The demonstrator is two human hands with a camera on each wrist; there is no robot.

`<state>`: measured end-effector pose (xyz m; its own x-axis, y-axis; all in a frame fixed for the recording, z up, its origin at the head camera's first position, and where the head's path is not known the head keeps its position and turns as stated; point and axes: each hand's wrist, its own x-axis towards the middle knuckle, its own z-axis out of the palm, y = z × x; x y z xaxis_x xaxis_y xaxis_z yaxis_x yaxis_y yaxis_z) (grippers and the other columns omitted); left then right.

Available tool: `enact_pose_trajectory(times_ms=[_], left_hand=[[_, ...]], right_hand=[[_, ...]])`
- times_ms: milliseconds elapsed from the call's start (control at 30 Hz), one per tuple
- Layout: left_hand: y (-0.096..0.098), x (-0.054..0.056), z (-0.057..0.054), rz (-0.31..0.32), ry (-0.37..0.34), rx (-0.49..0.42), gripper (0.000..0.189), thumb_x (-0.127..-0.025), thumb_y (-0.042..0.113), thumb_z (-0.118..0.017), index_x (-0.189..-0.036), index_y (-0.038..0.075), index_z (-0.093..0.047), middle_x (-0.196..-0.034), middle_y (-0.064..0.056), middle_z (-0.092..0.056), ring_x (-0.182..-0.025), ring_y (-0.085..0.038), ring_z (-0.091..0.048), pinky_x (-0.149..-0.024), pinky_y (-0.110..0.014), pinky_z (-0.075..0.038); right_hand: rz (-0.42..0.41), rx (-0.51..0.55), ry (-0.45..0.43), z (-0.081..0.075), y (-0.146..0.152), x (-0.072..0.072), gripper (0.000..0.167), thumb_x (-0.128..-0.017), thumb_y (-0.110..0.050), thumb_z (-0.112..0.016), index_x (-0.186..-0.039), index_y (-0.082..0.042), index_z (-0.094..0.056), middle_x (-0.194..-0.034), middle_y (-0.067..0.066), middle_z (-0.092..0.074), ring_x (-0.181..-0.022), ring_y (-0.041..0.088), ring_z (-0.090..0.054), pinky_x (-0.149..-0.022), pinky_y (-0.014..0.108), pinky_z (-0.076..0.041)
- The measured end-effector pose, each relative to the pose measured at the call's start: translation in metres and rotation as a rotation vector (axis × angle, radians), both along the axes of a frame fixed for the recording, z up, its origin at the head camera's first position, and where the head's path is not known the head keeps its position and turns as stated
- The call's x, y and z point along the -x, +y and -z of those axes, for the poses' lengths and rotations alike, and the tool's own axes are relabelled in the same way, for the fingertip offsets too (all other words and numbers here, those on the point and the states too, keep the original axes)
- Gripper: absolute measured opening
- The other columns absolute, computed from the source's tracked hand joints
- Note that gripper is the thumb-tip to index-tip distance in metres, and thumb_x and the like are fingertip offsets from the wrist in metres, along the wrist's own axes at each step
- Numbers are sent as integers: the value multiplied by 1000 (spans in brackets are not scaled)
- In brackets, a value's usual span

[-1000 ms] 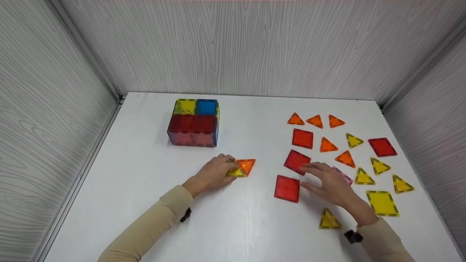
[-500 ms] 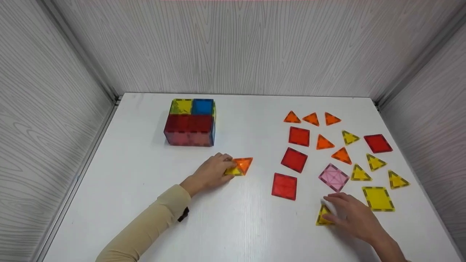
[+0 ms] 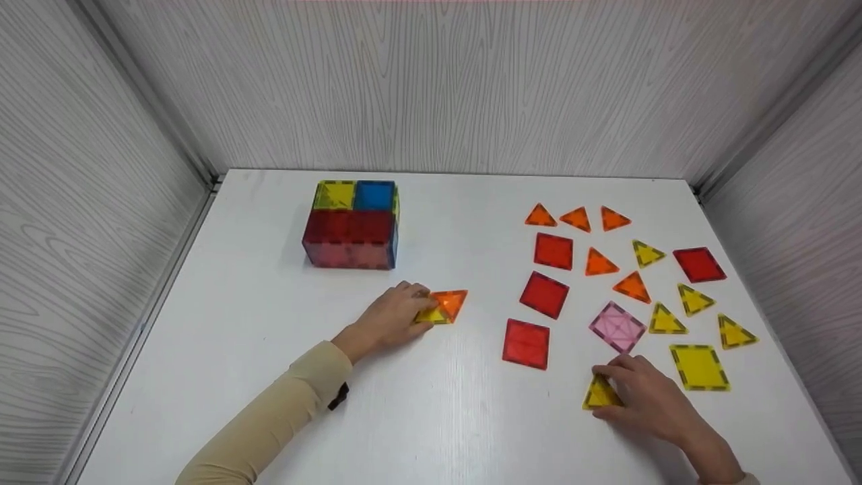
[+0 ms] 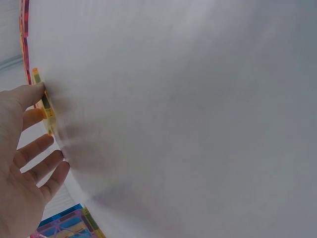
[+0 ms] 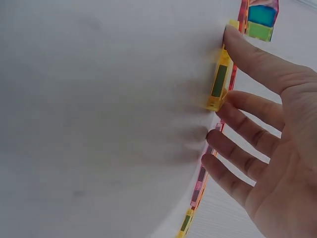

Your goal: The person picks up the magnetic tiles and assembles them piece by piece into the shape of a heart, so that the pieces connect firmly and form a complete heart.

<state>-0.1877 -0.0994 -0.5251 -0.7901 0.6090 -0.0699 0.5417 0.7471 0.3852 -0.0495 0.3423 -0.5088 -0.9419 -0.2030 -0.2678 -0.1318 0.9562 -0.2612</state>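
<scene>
The right hand point(image 3: 650, 401) is pinching a yellow triangle point(image 3: 598, 393) at the near right of the table point(image 3: 431, 417), thumb on one edge and index finger on the opposite side, the other fingers spreading beyond it. The left hand point(image 3: 390, 316) is pinching a yellow piece point(image 3: 438, 316) near the table's middle, and an orange triangle point(image 3: 452, 303) is lying against that piece. Just beyond the right hand's fingers a pink square point(image 3: 617, 327) is lying flat, with a yellow square point(image 3: 700, 368) to its right. Three red squares point(image 3: 526, 344) are forming a rough column between the hands' pieces. Farther out, loose orange triangles point(image 3: 601, 262), more yellow triangles point(image 3: 736, 331) and a fourth red square point(image 3: 700, 265) are lying scattered. Beyond the left hand, a red, yellow and blue box point(image 3: 350, 227) is standing.
</scene>
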Motion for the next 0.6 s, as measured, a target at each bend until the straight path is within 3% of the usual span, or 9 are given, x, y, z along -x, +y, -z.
enact_pose_trajectory(times_ms=[200,433,600], left_hand=[[0,0,1,20,39,-11,41,-102,34,-70,-139,15,-69,-146,-10,-63,-130,-30,-57,-115,-48,-50],[-1,-1,0,20,32,-15,43,-103,34,-69,-140,14,-69,-147,-10,-62,-131,-31,-56,-116,-48,-49],[-2,-1,-1,10,16,-6,43,-103,34,-69,-141,14,-68,-148,-10,-62,-133,-30,-56,-118,-48,-47]], right_hand=[[-34,24,50,2,3,12,71,-75,-55,-92,-131,-15,-74,-113,0,-67,-95,14,-54,-83,36,-56],[-37,100,40,-8,-5,29,71,-80,-49,-89,-136,-9,-69,-114,4,-71,-101,19,-62,-94,48,-60],[-76,163,106,-16,-23,47,68,-84,-44,-89,-139,-11,-67,-113,3,-72,-100,19,-64,-86,38,-61]])
